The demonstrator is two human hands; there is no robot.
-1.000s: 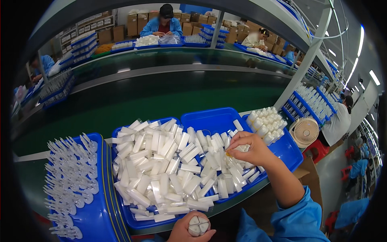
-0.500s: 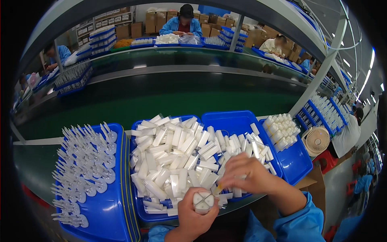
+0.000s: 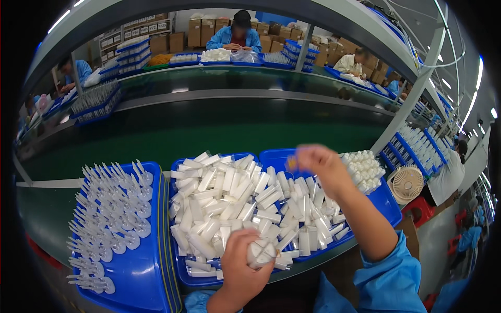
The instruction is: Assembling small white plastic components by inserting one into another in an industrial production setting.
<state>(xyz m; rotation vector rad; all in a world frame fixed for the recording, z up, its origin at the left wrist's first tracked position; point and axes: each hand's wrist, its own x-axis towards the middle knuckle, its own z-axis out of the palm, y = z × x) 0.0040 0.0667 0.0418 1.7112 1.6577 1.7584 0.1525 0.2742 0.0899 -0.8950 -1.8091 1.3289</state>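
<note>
- Your left hand (image 3: 240, 268) is curled round a bundle of white pieces (image 3: 261, 252), fingers and thumb wrapped about its side, its segmented round end turned up toward you.
- That bundle sits low in your view, in front of the near edge of the heaped middle tray (image 3: 182, 275).
- Your right hand (image 3: 321, 163) is blurred, its fingers drawn together at the tips on a small yellow item (image 3: 291, 164); the blur hides the item's exact shape.
- You have that right hand well apart from the left, over the far part of the blue tray to the right (image 3: 272, 154).
- Between your hands and around them lie many white blocks in clear wrap (image 3: 209, 201), heaped at all angles across both trays.
- To your left, white spiked parts with round bases (image 3: 115, 214) lie in rows in a blue tray (image 3: 138, 266).
- On your right, white bundles (image 3: 361, 168) stand close together, with a beige fan (image 3: 406, 184) nearby.
- Beyond your trays runs a green surface (image 3: 209, 133).
</note>
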